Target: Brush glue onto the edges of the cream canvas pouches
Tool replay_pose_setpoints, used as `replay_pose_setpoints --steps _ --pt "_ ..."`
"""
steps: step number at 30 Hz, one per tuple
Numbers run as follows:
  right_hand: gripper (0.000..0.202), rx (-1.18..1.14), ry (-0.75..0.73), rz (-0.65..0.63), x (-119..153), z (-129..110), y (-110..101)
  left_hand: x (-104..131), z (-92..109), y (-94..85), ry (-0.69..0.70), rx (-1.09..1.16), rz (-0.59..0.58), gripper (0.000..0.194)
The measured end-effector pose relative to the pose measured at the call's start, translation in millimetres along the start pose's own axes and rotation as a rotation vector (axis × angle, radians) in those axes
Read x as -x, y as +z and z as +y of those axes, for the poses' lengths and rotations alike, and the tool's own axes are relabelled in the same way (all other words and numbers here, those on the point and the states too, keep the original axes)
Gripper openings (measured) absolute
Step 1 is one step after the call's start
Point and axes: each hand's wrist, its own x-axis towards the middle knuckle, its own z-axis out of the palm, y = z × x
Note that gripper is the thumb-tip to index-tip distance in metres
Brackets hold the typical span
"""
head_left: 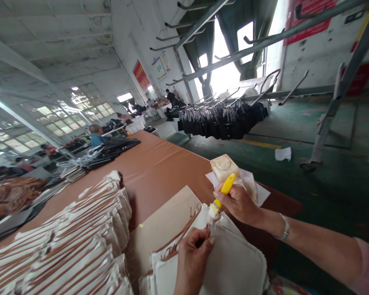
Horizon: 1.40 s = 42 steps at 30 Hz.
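Observation:
A yellow-handled brush is held in my right hand, its pale bristles down on the top edge of a stack of white fabric panels. Just below the bristles, my left hand rests on the panels with thumb and fingertips drawn together; what they pinch, if anything, is too small to make out. Thin brown strips run along the stack's left edge. Beyond the brush, a stained whitish container sits on white paper at the table's edge.
Rows of white panels with brown strips fill the left of the brown table. Brown cardboard lies beside the stack. Black pieces are at the far left edge. A metal rack stands right; people sit farther back.

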Motion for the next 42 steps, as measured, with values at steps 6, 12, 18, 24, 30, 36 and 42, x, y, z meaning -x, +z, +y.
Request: replay_pose_setpoints --steps 6,12,18,24,30,36,42 --pt "0.021 -0.014 -0.036 -0.07 9 -13 -5 6 2 3.6 0.046 0.014 0.0 0.036" --pt "0.024 0.025 -0.021 0.041 6 -5 -17 23 2 15.1 0.342 -0.209 0.062 0.021" --pt "0.029 -0.207 0.244 -0.022 -4 -9 -26 32 -17 33.3 0.723 -0.465 0.303 0.01" --pt "0.025 -0.299 0.408 -0.286 -1 -9 -18 34 -24 34.1 0.867 -0.531 0.315 0.009" --pt "0.021 -0.311 0.419 -0.266 -8 -10 -33 36 -20 32.7 0.918 -0.546 0.269 0.009" --pt "0.026 -0.327 0.424 -0.33 0 -14 -24 38 -19 32.9 0.891 -0.56 0.286 0.009" --pt "0.025 -0.321 0.412 -0.245 3 -8 -28 37 -18 35.5 0.831 -0.537 0.278 0.008"
